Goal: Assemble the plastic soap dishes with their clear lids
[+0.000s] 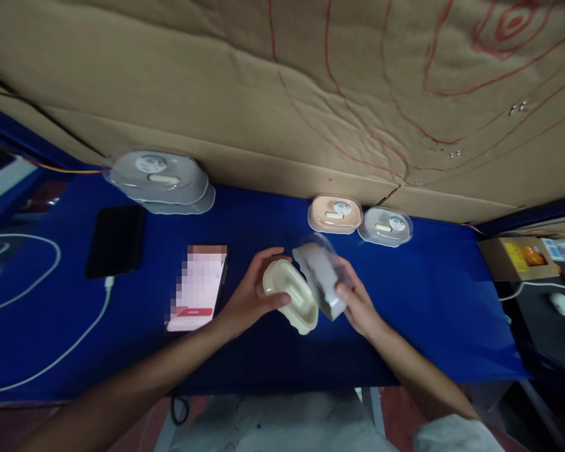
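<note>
My left hand (250,296) is closed around the near side of a cream plastic box (289,290), its thumb over the rim. The box is tilted, and its open hollow with a raised ridge faces me. Close beside it, my right hand (358,306) grips a grey plastic box (321,271), which is tipped on its side and blurred by motion. Something clear, like a transparent lid, shows along its far edge. Whether the two boxes touch, I cannot tell. Both are held above the blue-covered table (433,314).
Left of my hands lie a lit phone (200,282) and a black device (115,242) with a white cable (104,314). Stacked grey lidded boxes (169,179) stand back left. A peach box (334,213) and another grey box (385,226) sit against the cardboard wall (193,88).
</note>
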Demonstrator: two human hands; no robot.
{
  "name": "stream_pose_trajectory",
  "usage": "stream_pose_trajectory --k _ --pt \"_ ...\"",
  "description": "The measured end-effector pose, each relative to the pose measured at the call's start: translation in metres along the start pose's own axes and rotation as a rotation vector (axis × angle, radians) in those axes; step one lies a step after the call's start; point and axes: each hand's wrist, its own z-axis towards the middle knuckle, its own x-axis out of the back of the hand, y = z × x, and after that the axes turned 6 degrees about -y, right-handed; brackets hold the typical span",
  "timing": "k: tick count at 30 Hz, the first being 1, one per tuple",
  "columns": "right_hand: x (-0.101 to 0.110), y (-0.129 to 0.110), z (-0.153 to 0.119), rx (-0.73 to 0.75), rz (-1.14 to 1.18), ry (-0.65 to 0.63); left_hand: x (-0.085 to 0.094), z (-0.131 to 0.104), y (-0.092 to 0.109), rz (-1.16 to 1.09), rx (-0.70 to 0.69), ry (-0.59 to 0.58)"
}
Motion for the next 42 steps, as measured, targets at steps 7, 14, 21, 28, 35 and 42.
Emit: stream_pose_trajectory --k 7,14,21,28,35,42 --pt "-0.009 -0.011 -0.015 0.334 -0.527 -0.128 -0.003 -0.002 -0.01 0.095 -0.08 -0.049" --pt "-0.004 -0.015 -0.016 0.368 -0.552 -0.069 -0.004 -0.003 -0.006 0.136 -0.108 -0.047" --pt "-0.009 -0.01 -0.012 0.389 -0.631 -0.124 -0.004 -0.002 -0.007 0.127 -0.098 -0.036" --pt "-0.01 -0.008 -0.013 0.406 -0.616 -0.164 -0.001 -0.002 -0.004 0.141 -0.096 -0.054" --pt "0.008 -0.006 -0.001 0.413 -0.706 -0.115 0.006 0.003 -0.002 0.307 -0.062 -0.16" --pt "0.027 -0.009 0.002 0.335 -0.677 -0.279 0.015 -0.003 0.005 0.755 -0.019 -0.326"
